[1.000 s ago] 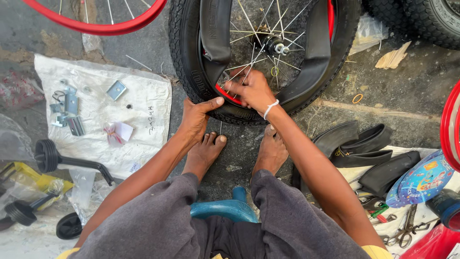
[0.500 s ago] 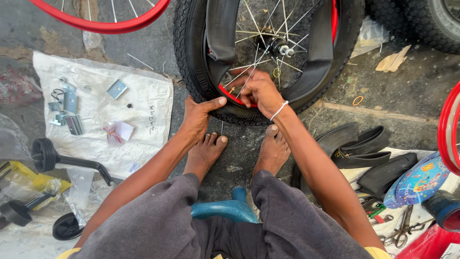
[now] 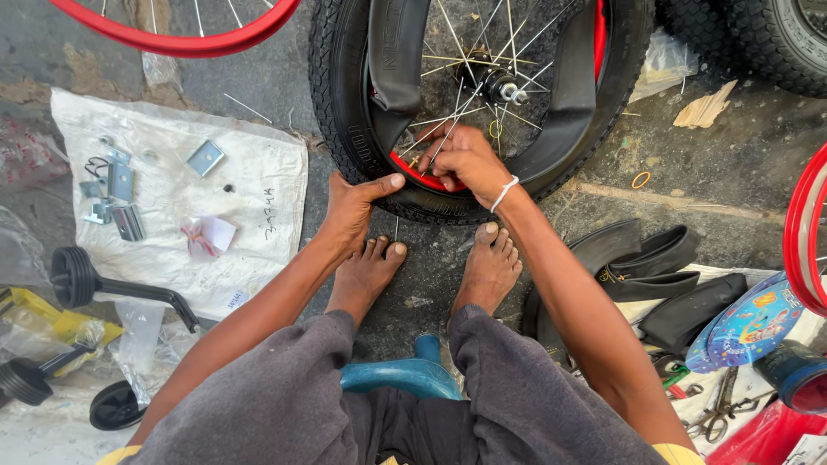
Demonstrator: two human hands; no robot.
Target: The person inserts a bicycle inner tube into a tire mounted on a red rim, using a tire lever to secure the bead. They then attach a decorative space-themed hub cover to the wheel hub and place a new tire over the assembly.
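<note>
Both my hands work at the black tyre [image 3: 345,129] standing upright on the ground before my two bare feet: left hand [image 3: 355,207] lies flat against its lower sidewall, fingers together, thumb stretched along the tread; right hand [image 3: 465,159] reaches between the spokes [image 3: 517,43], fingers curled and pinching at the red rim [image 3: 422,176], a white band on its wrist. Loose black inner tube [image 3: 401,69] drapes inside the wheel. White sheet [image 3: 258,198] at left carries small metal brackets [image 3: 121,185]; two black training wheels [image 3: 73,275] lie below it. Folded tubes [image 3: 655,258] lie at right.
</note>
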